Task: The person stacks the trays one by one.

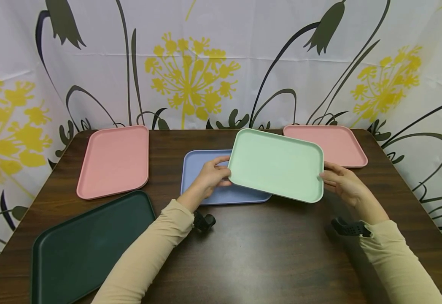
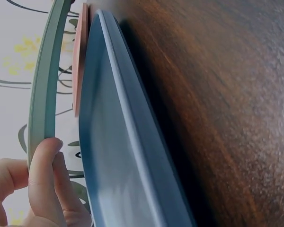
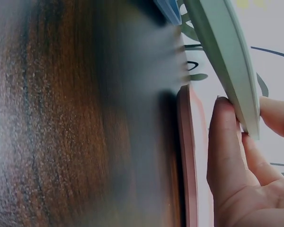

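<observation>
A light green tray (image 1: pixel 276 164) is held up between both hands, tilted down toward its right end. My left hand (image 1: pixel 210 176) pinches its left edge, fingers under the rim, as the left wrist view also shows. At the opposite end, my right hand (image 1: pixel 344 184) pinches the right edge between thumb and fingers. Below the green tray lies a blue tray (image 1: pixel 236 196), flat on the table and partly hidden by it. In the left wrist view a gap shows between the green tray (image 2: pixel 45 80) and the blue tray (image 2: pixel 113 156).
One pink tray (image 1: pixel 115 162) lies at the back left of the wooden table (image 1: pixel 251 253), another pink tray (image 1: pixel 329 143) at the back right, partly behind the green one. A large dark green tray (image 1: pixel 88 245) sits front left, under the left forearm. A flowered curtain (image 1: pixel 206 63) hangs behind.
</observation>
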### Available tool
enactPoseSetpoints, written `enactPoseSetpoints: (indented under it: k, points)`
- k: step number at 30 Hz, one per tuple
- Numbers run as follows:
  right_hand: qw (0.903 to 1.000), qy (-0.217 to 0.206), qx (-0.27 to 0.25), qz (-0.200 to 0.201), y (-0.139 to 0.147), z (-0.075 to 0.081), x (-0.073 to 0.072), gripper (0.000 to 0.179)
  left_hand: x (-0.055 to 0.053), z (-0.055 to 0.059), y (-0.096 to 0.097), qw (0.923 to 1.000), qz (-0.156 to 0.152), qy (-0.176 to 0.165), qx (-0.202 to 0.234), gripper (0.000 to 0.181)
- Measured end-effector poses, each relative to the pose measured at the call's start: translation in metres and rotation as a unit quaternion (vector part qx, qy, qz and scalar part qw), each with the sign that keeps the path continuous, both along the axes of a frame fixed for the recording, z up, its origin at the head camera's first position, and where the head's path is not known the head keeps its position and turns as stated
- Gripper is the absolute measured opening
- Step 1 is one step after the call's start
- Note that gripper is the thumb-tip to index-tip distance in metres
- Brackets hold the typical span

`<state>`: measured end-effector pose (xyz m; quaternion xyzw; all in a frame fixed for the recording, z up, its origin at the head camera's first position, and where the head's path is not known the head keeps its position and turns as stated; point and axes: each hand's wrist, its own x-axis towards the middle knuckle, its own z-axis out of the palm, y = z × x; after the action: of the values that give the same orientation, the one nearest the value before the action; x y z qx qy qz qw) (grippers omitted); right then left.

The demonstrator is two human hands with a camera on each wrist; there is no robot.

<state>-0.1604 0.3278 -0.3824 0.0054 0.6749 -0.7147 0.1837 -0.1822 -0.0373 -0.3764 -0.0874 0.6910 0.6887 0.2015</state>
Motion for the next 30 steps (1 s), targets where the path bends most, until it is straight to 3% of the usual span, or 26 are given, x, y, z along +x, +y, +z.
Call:
enactPoseSetpoints:
  k: [12,21,30]
  points:
    - [0.9998,-0.009,-0.018,-0.008,-0.007,0.003,0.001,0.028,0.000,0.001,-0.003,0.9998,-0.011,0.005,-0.013,0.061]
    - [0.9998,-0.004,-0.016,-0.011,-0.010,0.004,0.000,0.029,-0.001,0.003,-0.008,0.9995,-0.021,0.009,-0.021,0.061]
    - [0.9997,-0.008,-0.008,-0.024,-0.016,0.007,-0.001,0.048,0.000,0.005,-0.015,0.9981,-0.042,0.012,-0.044,0.057]
